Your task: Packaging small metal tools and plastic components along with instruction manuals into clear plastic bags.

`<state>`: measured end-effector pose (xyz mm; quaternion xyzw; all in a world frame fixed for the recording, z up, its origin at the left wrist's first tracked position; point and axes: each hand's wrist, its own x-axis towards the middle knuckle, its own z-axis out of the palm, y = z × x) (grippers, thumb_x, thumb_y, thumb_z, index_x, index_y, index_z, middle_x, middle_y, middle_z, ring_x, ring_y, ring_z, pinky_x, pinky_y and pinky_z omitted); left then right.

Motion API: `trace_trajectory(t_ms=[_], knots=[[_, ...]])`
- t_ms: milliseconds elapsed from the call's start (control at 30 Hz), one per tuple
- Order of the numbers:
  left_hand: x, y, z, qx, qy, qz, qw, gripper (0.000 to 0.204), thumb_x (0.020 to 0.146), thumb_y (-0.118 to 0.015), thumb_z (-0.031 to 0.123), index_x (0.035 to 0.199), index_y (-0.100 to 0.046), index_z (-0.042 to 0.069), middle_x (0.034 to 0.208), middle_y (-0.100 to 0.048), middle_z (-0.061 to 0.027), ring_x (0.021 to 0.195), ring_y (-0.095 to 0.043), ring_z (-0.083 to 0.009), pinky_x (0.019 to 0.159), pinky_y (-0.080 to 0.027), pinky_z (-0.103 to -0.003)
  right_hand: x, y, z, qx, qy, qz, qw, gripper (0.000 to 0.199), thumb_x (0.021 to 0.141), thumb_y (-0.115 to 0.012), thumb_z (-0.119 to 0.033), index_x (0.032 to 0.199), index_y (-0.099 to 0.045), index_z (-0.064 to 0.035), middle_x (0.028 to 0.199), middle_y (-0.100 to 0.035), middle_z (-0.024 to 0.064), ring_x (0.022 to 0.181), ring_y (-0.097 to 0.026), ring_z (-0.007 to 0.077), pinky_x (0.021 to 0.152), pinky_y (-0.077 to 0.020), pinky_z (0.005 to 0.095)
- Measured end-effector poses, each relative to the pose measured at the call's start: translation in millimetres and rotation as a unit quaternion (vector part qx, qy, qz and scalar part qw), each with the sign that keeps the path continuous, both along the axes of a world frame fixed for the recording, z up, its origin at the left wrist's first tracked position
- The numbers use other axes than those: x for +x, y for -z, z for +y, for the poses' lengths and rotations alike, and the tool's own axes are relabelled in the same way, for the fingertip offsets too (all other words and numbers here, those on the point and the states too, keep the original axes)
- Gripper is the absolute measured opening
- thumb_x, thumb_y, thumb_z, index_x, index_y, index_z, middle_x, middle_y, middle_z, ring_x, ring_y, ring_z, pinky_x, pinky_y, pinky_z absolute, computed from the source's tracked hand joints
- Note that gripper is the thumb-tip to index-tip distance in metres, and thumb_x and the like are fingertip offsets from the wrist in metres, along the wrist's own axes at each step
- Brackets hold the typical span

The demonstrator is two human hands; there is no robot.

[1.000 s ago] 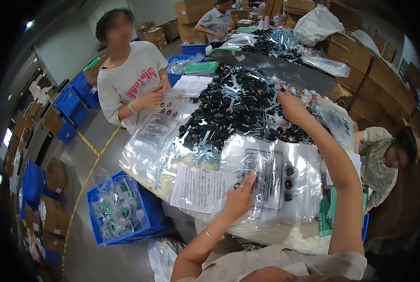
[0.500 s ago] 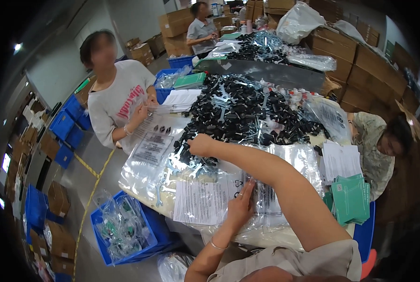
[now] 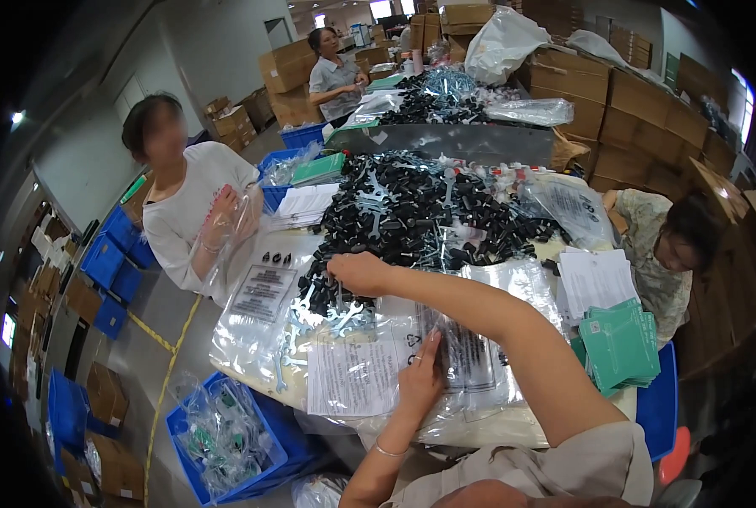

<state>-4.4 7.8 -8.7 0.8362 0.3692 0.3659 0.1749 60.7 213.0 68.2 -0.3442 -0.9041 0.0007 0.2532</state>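
My left hand (image 3: pixel 420 388) lies with outstretched fingers on a clear printed plastic bag (image 3: pixel 467 360), near the table's front edge. My right arm reaches across to the left, and its hand (image 3: pixel 359 274) is closed at the near-left edge of a heap of small black parts (image 3: pixel 412 224). What its fingers grip is hidden; a silver piece shows just under the fingertips. Below that hand, several silver open-end wrenches (image 3: pixel 344 317) lie loose. A printed paper sheet (image 3: pixel 353 377) rests left of my left hand. More wrenches (image 3: pixel 374 201) are on top of the heap.
A blue bin (image 3: pixel 226 440) of filled bags stands at the lower left. Green booklets (image 3: pixel 622 347) and white sheets (image 3: pixel 598 284) are stacked at right. Co-workers are at the left (image 3: pixel 200 203), right (image 3: pixel 662 245) and far side (image 3: pixel 336 80). A grey divider (image 3: pixel 471 144) crosses behind the heap.
The whole view has shifted slightly. My right hand stays closed at the heap's edge, and my left hand remains on the bag. The left co-worker has raised a hand to the chest, holding a clear bag.
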Motion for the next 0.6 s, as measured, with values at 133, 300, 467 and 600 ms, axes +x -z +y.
trace_trajectory(t_ms=[133, 300, 467, 600], knots=[[2, -3, 1, 0.029, 0.005, -0.023, 0.999, 0.070, 0.067, -0.049, -0.005, 0.134, -0.040, 0.011, 0.133, -0.048, -0.0106, 0.086, -0.064, -0.0294, 0.058, -0.052, -0.036, 43, -33, -17, -0.112, 0.167, 0.161, 0.966, 0.018, 0.088, -0.045, -0.018, 0.102, -0.050, -0.0098, 0.082, -0.063, 0.0141, 0.080, -0.061, 0.0334, 0.070, -0.0464, 0.0450], [3, -9, 1, 0.029, 0.016, -0.039, 0.999, 0.068, 0.068, -0.048, -0.006, 0.134, -0.041, 0.011, 0.132, -0.049, -0.0109, 0.086, -0.064, -0.0297, 0.059, -0.052, -0.035, 172, -36, -4, -0.037, 0.210, 0.171, 0.962, 0.026, 0.090, -0.047, -0.027, 0.098, -0.063, -0.0079, 0.083, -0.063, 0.0153, 0.079, -0.060, 0.0368, 0.069, -0.0473, 0.0458], [2, -8, 0, 0.031, 0.013, -0.036, 0.999, 0.067, 0.069, -0.048, -0.006, 0.133, -0.042, 0.012, 0.131, -0.050, -0.0110, 0.086, -0.064, -0.0299, 0.059, -0.052, -0.036, 239, -7, -34, -0.103, 0.247, 0.048, 0.962, 0.027, 0.076, -0.056, -0.005, 0.101, -0.063, -0.0064, 0.091, -0.058, 0.0158, 0.073, -0.061, 0.0346, 0.067, -0.0498, 0.0415], [1, -7, -1, 0.020, 0.006, -0.027, 0.999, 0.066, 0.069, -0.048, -0.006, 0.132, -0.043, 0.012, 0.130, -0.051, -0.0112, 0.083, -0.064, -0.0302, 0.059, -0.052, -0.037, 224, -2, -50, -0.071, 0.311, -0.074, 0.945, 0.040, 0.073, -0.060, -0.005, 0.113, -0.056, -0.0080, 0.107, -0.050, 0.0160, 0.078, -0.062, 0.0369, 0.071, -0.0503, 0.0453]])
